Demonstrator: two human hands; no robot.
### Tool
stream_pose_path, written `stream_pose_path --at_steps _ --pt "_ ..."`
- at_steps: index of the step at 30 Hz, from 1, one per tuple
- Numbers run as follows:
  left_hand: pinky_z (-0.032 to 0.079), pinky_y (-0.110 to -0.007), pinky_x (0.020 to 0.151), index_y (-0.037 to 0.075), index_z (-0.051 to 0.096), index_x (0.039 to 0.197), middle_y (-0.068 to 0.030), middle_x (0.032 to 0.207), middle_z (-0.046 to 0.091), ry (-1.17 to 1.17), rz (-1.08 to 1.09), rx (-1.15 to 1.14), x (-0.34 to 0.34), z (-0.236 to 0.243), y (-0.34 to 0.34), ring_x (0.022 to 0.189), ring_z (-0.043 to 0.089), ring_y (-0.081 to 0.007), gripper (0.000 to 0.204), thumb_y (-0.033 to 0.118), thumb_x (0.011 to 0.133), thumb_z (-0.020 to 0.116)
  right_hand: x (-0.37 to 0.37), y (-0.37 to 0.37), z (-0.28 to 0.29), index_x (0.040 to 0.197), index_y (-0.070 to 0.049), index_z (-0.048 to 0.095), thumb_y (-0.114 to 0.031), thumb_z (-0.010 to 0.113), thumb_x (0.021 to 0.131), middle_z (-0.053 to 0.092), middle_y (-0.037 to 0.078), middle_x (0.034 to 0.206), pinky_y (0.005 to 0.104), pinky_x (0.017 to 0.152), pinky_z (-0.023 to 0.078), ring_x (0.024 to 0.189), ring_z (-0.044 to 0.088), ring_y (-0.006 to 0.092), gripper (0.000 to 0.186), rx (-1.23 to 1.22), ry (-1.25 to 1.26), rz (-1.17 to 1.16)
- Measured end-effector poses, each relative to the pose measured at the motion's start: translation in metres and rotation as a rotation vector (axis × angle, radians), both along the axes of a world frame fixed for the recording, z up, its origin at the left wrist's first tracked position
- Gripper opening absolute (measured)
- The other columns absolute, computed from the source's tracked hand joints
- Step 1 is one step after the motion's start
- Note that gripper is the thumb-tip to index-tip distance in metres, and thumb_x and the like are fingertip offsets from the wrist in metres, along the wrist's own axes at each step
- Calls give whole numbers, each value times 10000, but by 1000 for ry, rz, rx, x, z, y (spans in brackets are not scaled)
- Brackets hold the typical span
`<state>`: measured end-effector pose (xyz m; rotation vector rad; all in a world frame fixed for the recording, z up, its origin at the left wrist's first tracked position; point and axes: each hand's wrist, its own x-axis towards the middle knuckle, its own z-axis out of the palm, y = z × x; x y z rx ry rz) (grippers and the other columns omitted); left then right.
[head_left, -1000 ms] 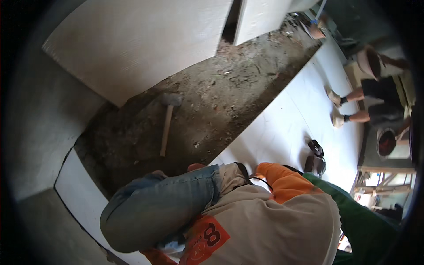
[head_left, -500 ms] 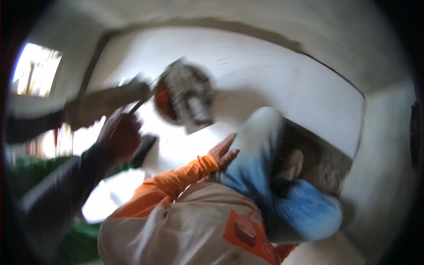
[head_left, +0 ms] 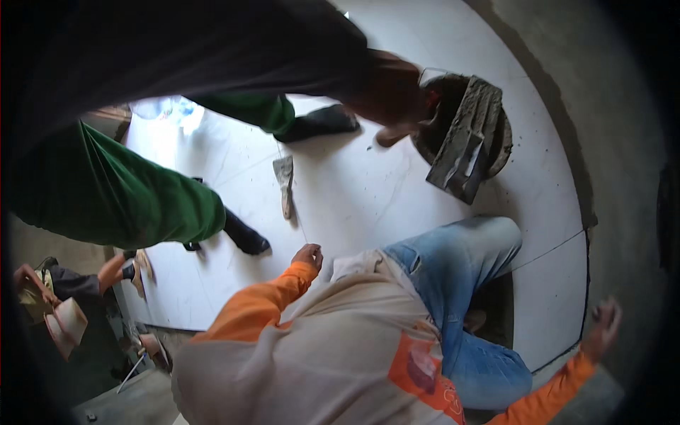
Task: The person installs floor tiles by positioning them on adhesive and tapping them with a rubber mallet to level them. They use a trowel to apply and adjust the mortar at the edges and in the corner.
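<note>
The person's left hand (head_left: pixel 309 256), at the end of an orange sleeve (head_left: pixel 256 299), is above the white, grey-veined tile floor (head_left: pixel 354 205), its fingers drawn narrowly together; I cannot tell whether they hold anything. Nearest to it, and apart from it, a flat putty knife with a grey, mortar-smeared blade and pale handle (head_left: pixel 284 183) lies well in from the floor's edges, handle end toward the person's body. The right hand (head_left: pixel 603 327) is out past the floor's right edge, in front of a plain grey cement wall (head_left: pixel 623 177), its fingers somewhat spread (and a little blurred), with no object visible in them. Toward the floor's upper right edge stands a round, dark, mortar-crusted bucket (head_left: pixel 506 142), with a flat, rectangular, grey-caked trowel (head_left: pixel 460 152) slanting across its rim. A co-worker's hand (head_left: pixel 392 86), below a wide dark sleeve (head_left: pixel 248 49), is at the bucket's left side; its grip is too shadowed to tell. That co-worker stands in green trousers (head_left: pixel 142 191) and black boots (head_left: pixel 244 234). The person's faded blue jeans (head_left: pixel 453 255) are bent at the knee beside a dark untiled gap (head_left: pixel 501 304).
</note>
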<state>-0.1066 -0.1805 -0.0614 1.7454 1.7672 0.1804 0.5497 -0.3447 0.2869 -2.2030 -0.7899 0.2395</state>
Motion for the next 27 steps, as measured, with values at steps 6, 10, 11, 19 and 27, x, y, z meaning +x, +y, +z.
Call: stream_pose_path --at_steps 6,10,11,19,27 --pt "393 -408 994 84 367 1364 -165 1326 452 780 465 119 -21 -36 140 1212 449 -327 722 342 761 669 -41 103 -80 1035 8 574 -239 598 891 616 117 825 310 719 487 751 596 180 287 -247 -138 607" --pt "402 -398 974 42 391 1330 -178 1278 476 469 606 -315 -54 -63 198 1184 472 -308 745 437 765 672 -42 97 -62 993 -6 590 -203 613 863 626 126 822 311 713 484 744 611 215 237 -423 35 449" --pt "429 -397 928 49 436 1284 -179 1189 531 459 634 -326 -68 -67 203 1110 522 -303 697 442 762 677 -40 89 -57 977 -12 598 -207 614 858 636 152 861 307 724 484 764 624 229 229 -468 93 384" --pt "474 -397 831 34 516 1156 -175 952 644 209 917 -353 -29 -85 164 876 627 -301 564 411 763 664 -2 17 -99 1005 4 589 -242 592 876 618 68 784 274 684 475 707 584 138 278 -404 272 290" --pt "437 -401 891 34 342 1349 -197 1169 572 -144 654 -387 127 -12 110 1008 585 -317 836 519 742 649 -15 30 -91 1039 0 570 -317 587 892 586 33 775 246 616 452 666 551 102 350 -472 270 260"
